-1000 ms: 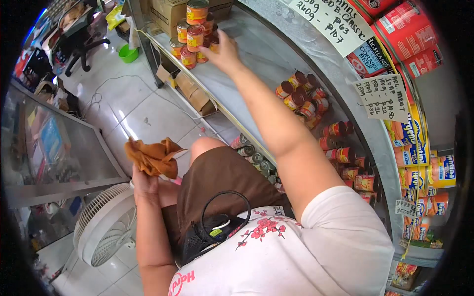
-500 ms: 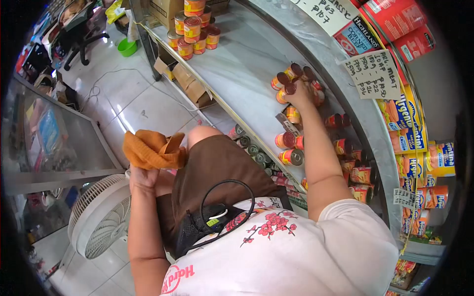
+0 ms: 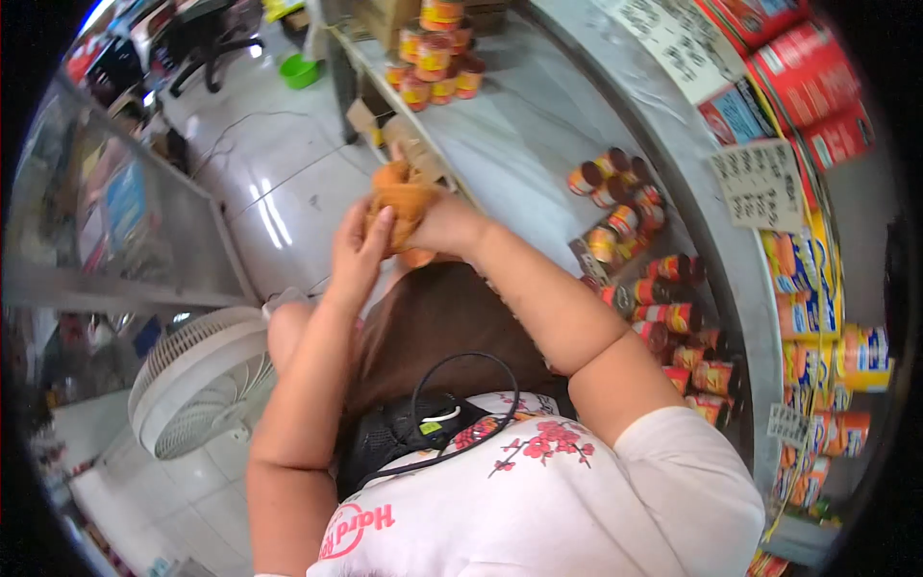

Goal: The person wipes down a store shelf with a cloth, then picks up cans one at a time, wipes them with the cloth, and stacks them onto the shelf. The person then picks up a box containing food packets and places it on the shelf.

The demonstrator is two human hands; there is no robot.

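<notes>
My left hand (image 3: 363,240) is closed on an orange-brown cloth (image 3: 396,204), held above my lap. Against the right side of that cloth is my right hand (image 3: 450,226), its fingers mostly hidden by the cloth. Whether a can is wrapped inside cannot be made out. Up on the shelf (image 3: 510,125), stacked cans (image 3: 435,56) with red and yellow labels stand at the far left end. More cans (image 3: 623,219) are grouped at the shelf's right side, and others (image 3: 673,317) lie or stand closer to me.
A white fan (image 3: 197,385) stands at the lower left beside a glass case (image 3: 125,207). Large cans (image 3: 803,72) and handwritten price signs (image 3: 760,183) line the right. On the tiled floor are a green bowl (image 3: 299,71), a cable and a wheeled chair (image 3: 207,43).
My right hand has moved from the grouped cans on the shelf to the cloth. My left hand and the cloth have moved up and right, and the two hands are together.
</notes>
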